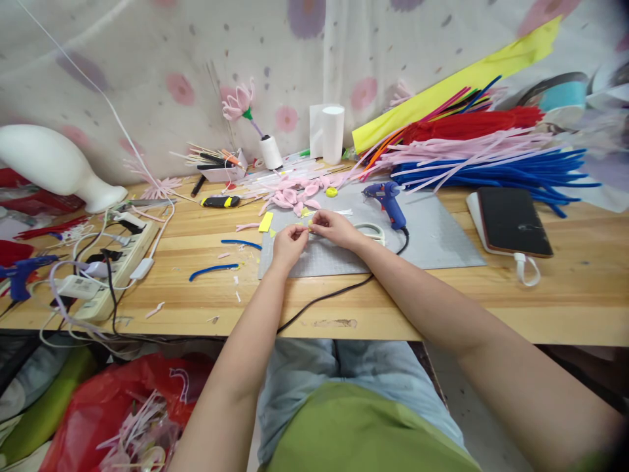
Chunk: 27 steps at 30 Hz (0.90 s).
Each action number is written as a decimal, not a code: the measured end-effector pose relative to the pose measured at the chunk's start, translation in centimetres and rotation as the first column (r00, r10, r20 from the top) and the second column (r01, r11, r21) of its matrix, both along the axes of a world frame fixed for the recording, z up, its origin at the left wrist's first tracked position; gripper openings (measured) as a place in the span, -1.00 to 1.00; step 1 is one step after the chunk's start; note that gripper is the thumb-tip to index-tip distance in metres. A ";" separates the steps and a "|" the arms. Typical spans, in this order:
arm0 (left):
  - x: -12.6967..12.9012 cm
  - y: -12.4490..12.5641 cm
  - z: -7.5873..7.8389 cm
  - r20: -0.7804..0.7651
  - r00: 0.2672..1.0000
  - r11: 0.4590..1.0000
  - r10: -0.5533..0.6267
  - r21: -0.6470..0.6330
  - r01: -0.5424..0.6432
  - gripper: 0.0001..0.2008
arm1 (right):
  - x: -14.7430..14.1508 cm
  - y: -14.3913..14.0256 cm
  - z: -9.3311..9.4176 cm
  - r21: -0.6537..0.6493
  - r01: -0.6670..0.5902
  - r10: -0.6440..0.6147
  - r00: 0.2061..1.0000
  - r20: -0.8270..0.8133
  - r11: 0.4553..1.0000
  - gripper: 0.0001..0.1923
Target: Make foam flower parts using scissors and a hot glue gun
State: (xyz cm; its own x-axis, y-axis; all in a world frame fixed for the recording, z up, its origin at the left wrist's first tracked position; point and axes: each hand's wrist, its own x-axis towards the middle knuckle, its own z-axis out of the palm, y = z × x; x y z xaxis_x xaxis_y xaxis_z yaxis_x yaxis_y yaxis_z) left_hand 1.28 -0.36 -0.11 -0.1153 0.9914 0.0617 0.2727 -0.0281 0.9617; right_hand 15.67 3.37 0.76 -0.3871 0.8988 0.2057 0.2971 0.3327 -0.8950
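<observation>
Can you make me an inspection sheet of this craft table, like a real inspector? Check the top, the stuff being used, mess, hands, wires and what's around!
Surface: wooden table with a grey mat lying on it.
Job's things: pink petal-like pieces by the mat's far edge; blue glue gun on the mat.
Clutter: blue strips and small scraps to the mat's left.
Hands: left hand and right hand meet over the mat, fingertips pinched; what they hold is too small to tell.
Cables: the gun's black cord passes under the right forearm; wires crowd a power strip.
Surroundings: flower-patterned curtain behind; red bag below the table.
</observation>
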 end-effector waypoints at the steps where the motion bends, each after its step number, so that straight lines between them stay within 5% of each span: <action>1: 0.0 0.0 0.1 0.013 1.000 1.000 -0.003 -0.001 0.003 -0.83 | 0.0 0.0 0.0 -0.005 0.004 -0.004 1.000 -0.008 1.000 -0.86; 16: -0.2 0.3 -0.2 0.120 0.992 0.990 0.043 0.125 -0.058 -0.71 | 0.0 0.5 -0.3 -0.148 -0.013 -0.031 0.955 -0.295 0.989 -0.75; 21: -0.7 0.6 0.7 0.337 0.916 0.905 0.218 0.281 -0.319 -0.78 | -0.2 0.5 -0.1 -0.220 0.110 -0.181 0.925 -0.335 0.969 -0.73; 24: -1.1 0.7 1.2 0.440 0.812 0.835 0.383 0.212 -0.509 -0.86 | -0.4 0.4 -0.1 -0.239 0.198 -0.274 0.896 -0.349 0.951 -0.73; 27: -1.2 0.7 1.3 0.502 0.762 0.839 0.409 0.122 -0.531 -0.75 | -0.5 0.5 -0.4 -0.242 0.288 -0.361 0.859 -0.362 0.927 -0.73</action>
State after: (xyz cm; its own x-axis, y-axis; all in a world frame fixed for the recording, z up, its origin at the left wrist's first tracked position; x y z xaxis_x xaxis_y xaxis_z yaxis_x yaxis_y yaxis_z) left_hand 0.07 0.34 1.15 -0.6371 0.7620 0.1161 -0.1338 -0.2577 0.9569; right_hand 15.16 3.86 0.37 0.0129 0.9941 0.1075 -0.0271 0.1078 -0.9938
